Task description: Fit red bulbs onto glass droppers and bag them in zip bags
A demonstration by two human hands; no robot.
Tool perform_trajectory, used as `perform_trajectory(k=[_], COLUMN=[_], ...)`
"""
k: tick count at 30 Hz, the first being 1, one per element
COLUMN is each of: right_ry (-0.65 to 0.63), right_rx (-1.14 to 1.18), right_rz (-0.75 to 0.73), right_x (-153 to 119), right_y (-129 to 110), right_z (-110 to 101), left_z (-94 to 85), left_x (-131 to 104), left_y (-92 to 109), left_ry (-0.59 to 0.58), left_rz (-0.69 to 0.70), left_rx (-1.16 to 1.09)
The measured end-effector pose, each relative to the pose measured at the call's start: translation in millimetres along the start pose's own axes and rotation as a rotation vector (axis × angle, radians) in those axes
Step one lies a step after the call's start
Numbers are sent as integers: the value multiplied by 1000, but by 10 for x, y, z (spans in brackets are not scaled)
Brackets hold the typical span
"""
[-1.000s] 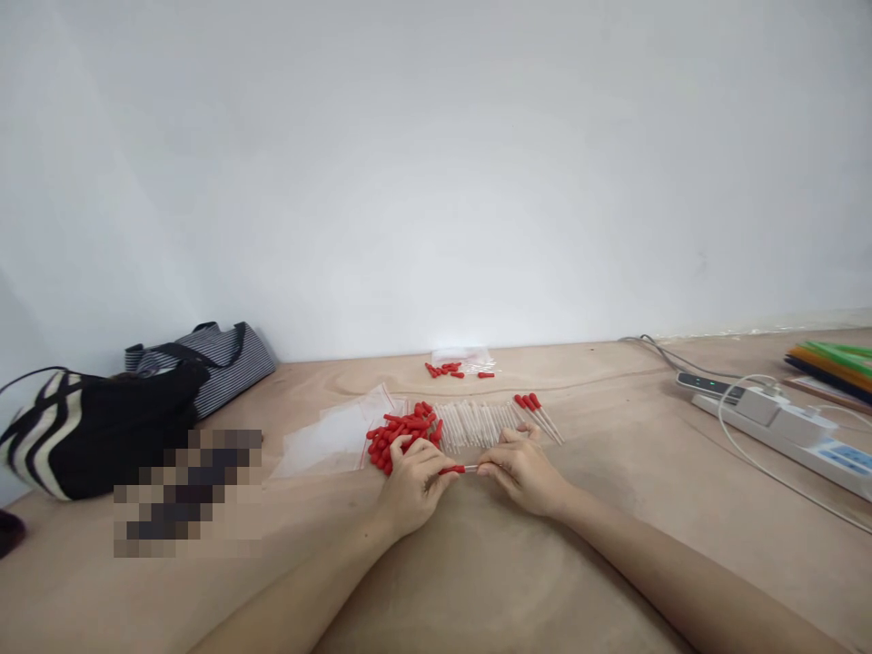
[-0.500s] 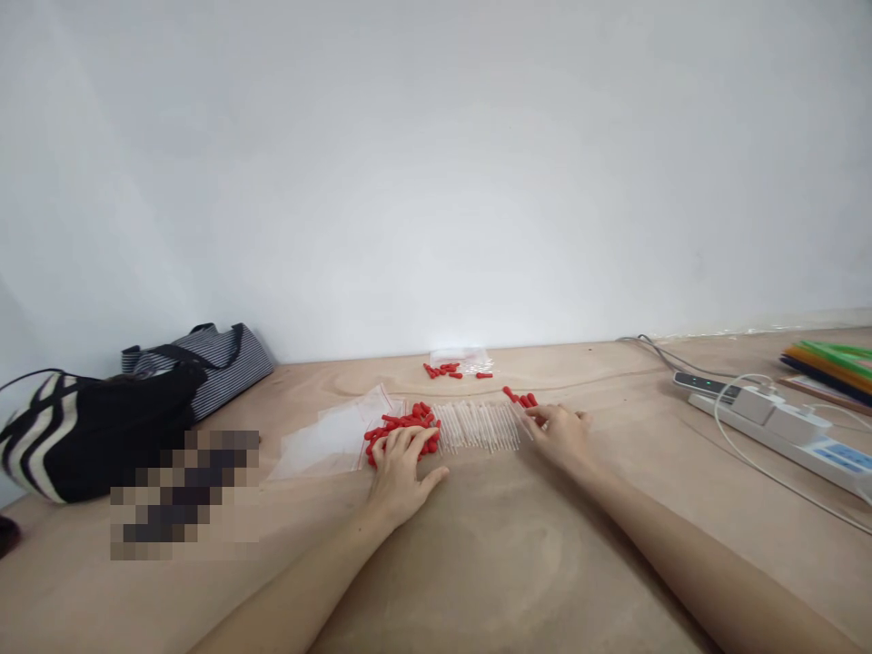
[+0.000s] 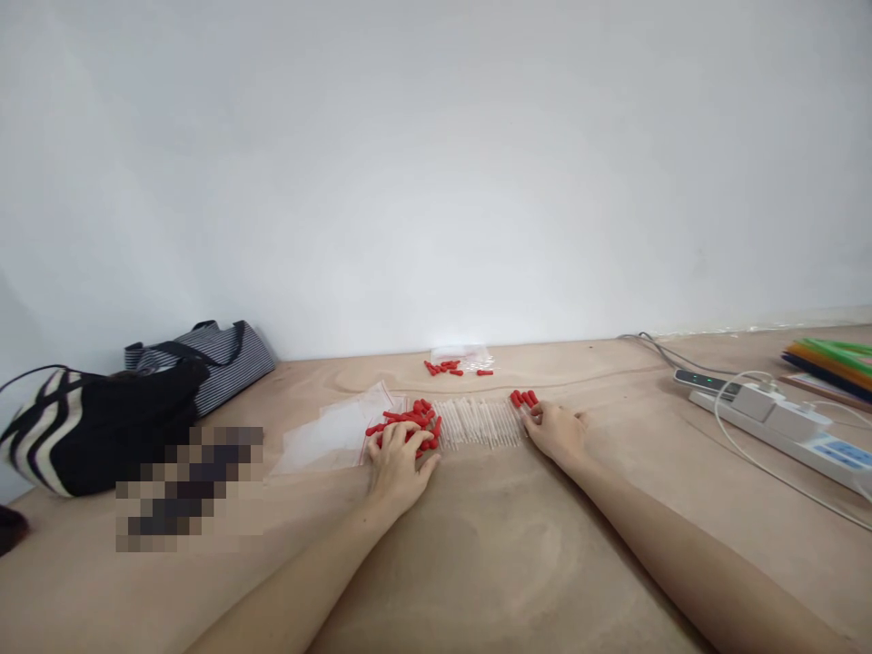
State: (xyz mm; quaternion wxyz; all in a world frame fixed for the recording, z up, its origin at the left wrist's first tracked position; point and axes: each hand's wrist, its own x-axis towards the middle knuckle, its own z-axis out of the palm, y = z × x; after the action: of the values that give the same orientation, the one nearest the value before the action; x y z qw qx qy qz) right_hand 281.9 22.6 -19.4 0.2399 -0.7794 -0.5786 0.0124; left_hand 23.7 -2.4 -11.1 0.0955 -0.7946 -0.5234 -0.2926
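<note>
A pile of small red rubber bulbs (image 3: 415, 416) lies left of centre. My left hand (image 3: 397, 468) rests on its near side, fingers spread and bent over the bulbs, the thumb held apart. Right of the pile, thin clear tubes (image 3: 480, 424) lie side by side in a row. At the right end of that row, several droppers with red bulbs (image 3: 524, 398) lie close together, bulbs pointing away from me. The bent fingers of my right hand (image 3: 559, 434) close on their near ends, and hide part of the tubes.
Clear zip bags (image 3: 327, 438) lie left of the pile. Farther back are more red bulbs (image 3: 450, 367) and a bag of tubes (image 3: 470, 356). At right is a power strip (image 3: 810, 445) with chargers and cables; at left, a black bag (image 3: 115, 431) and a striped bag (image 3: 235, 354).
The red-bulbed droppers by my right hand have come closer together and now lie more evenly lined up. My left hand has shifted slightly on the pile, its thumb drawn in.
</note>
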Motion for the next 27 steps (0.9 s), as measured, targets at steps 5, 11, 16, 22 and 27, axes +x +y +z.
perform_trajectory(k=[5,11,16,22,27], right_ry=[46,1,-52,-46,3], right_rx=[2,-73,-125,-227,-194], right_rz=[-79,-67,-60,-69,-98], right_x=[-22,-20,-5,-25,-71], right_y=[-18,-57,-130,-186,-153], right_z=[6,4,-15,13,-17], left_z=[12,64,87,-58,-119], left_x=[102,315,389,287,18], left_y=[17,57,105,210,225], left_ry=[80,80,75,99,-47], left_rz=[4,34,44,127,297], left_rx=[66,183,175,-5,-227])
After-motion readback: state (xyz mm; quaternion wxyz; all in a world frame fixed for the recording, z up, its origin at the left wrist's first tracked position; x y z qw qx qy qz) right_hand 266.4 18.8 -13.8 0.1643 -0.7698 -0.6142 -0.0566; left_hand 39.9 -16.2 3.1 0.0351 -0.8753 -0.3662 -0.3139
